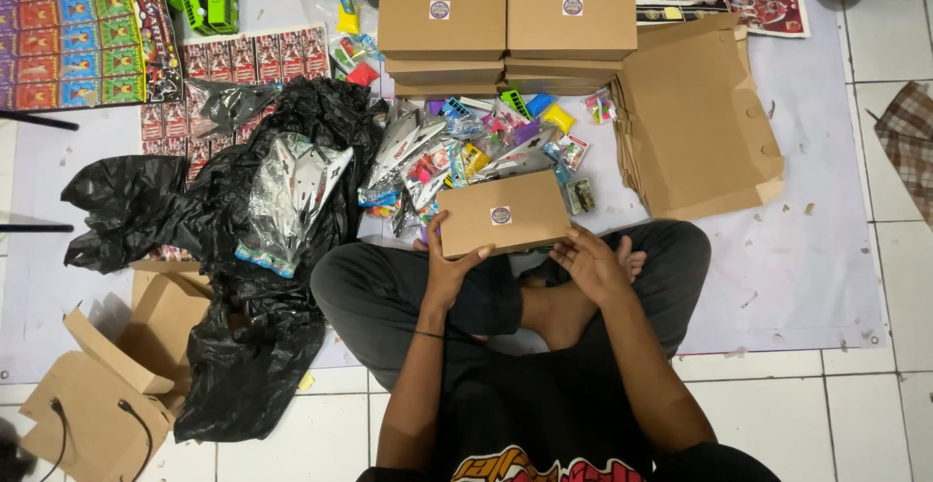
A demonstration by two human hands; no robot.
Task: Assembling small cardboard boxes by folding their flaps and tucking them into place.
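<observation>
Floor inventory, left to right, each placed against the closed brown box point(503, 214) held above the person's crossed legs.

- Far left and below it: paper bags with cord handles point(97, 414), lying open on the floor.
- Left of it: crumpled black plastic sack point(233, 346), with clear-wrapped toy planes point(292, 190) resting on top, within easy reach.
- Left hand point(449, 273): fingers curled around the box's near-left corner, thumb on the front edge, supporting it from below.
- The box itself: lid shut, round sticker on top, tilted slightly.
- Right hand point(588, 260): closed on the near-right edge, steadying it.
- Just behind it: loose small toys point(505, 137).
- Farther behind: stacked finished boxes point(505, 35), squared together.
- Right of it: flat unfolded cartons point(695, 122).
</observation>
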